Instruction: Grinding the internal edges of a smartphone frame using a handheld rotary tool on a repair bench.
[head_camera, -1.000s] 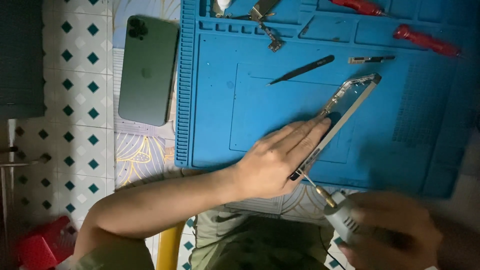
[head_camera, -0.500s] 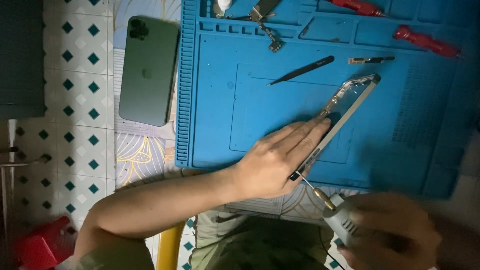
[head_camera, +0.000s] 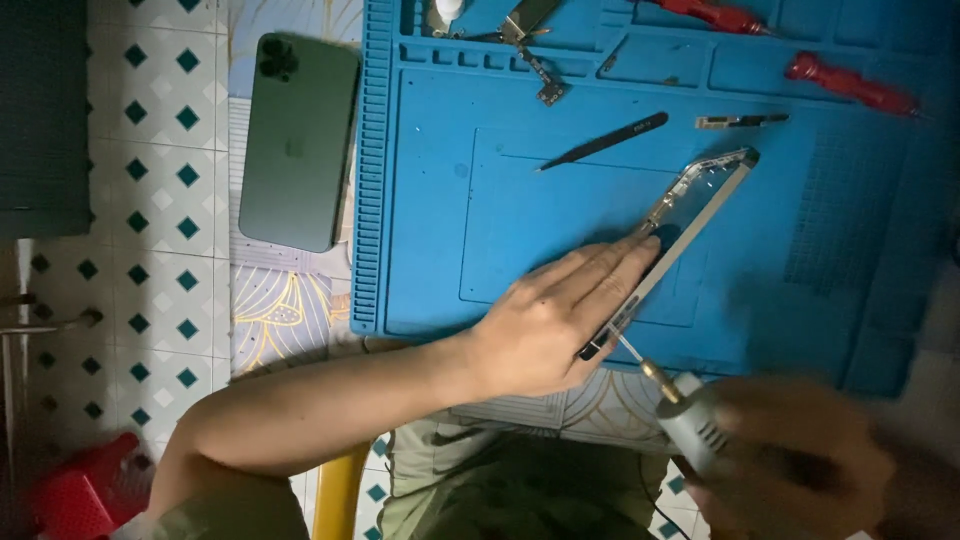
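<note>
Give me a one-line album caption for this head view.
Left hand steadies a phone frame on a blue mat; right hand applies a powered tool.

Very little is different from a second ago. The right hand (head_camera: 790, 450) with the small grey power tool (head_camera: 690, 425) has slid a tiny bit, so the thin tip (head_camera: 628, 350) now sits right at the near end of the phone frame (head_camera: 670, 240), just beside the left hand (head_camera: 560, 320). The tool looks a touch closer to that end than before. The whole view has also drifted a little, because the head camera moved.
</note>
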